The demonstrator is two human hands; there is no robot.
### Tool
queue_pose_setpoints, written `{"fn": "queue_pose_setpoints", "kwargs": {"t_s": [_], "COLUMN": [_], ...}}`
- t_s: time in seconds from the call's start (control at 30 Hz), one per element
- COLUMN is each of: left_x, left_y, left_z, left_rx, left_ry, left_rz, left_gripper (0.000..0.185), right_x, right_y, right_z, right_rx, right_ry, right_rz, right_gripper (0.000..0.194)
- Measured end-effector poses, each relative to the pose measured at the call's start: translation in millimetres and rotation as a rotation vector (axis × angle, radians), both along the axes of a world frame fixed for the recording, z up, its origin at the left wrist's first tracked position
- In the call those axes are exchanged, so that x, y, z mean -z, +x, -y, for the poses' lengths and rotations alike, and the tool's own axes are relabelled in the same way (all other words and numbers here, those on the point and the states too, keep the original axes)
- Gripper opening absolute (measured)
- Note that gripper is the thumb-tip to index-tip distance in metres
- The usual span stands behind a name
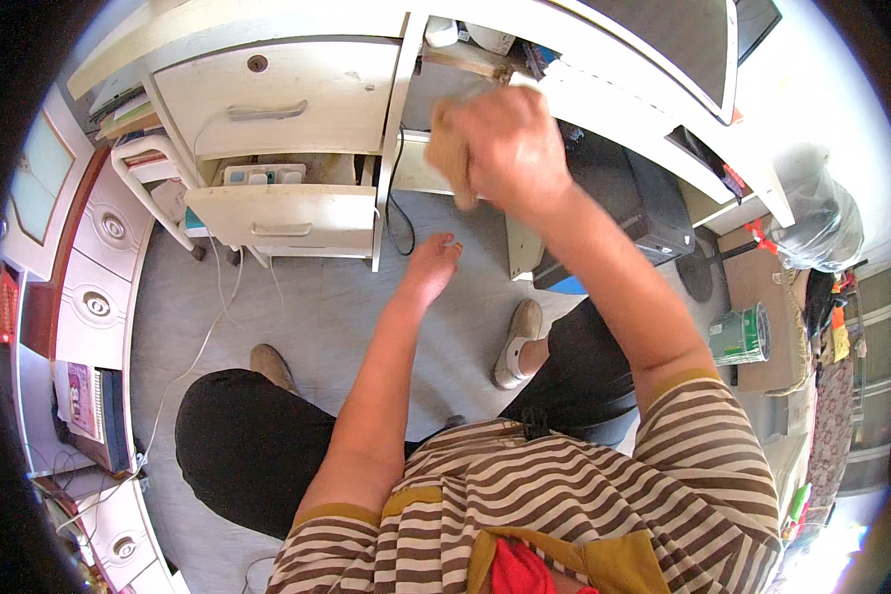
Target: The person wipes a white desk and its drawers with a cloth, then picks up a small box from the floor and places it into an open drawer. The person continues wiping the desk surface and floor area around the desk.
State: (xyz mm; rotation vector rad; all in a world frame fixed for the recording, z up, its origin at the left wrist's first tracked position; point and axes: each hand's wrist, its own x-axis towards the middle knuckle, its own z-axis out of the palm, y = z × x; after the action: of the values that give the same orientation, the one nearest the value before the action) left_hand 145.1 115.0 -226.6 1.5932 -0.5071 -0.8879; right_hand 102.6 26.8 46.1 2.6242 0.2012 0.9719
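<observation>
My right hand [516, 148] is raised in front of the desk, its fingers curled around a tan cloth or sponge [449, 152] that motion blur softens. Behind that hand is the desk's knee opening, with a pull-out shelf [609, 96] beside it. Lower down, my left hand [434, 267] hangs over the grey floor with nothing visible in it and its fingers slightly apart. To its left, the lower desk drawer [282, 211] is pulled out and shows a white tray [263, 174] inside. Above that, the upper drawer [289, 96] is closed.
A black computer tower [638, 200] stands under the desk on the right, below a monitor [661, 37]. A black cable [397, 215] hangs beside the drawers. White cords [208, 334] trail across the floor. Patterned cabinets [100, 252] line the left, and a green bucket [739, 334] is at right.
</observation>
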Motion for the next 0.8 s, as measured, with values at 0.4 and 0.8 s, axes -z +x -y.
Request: {"fn": "queue_pose_setpoints", "kwargs": {"t_s": [0.4,0.8], "left_x": [27,166], "left_y": [-10,-37], "left_z": [12,-47], "left_rx": [0.043,0.184], "left_ry": [-0.007,0.559], "left_rz": [0.02,0.317], "left_gripper": [0.048,0.052], "right_x": [-23,206], "right_y": [50,-5], "right_z": [21,62], "right_rx": [0.112,0.529], "right_ry": [-0.277,0.568], "right_rz": [0.329,-0.655], "right_gripper": [0.028,0.026]}}
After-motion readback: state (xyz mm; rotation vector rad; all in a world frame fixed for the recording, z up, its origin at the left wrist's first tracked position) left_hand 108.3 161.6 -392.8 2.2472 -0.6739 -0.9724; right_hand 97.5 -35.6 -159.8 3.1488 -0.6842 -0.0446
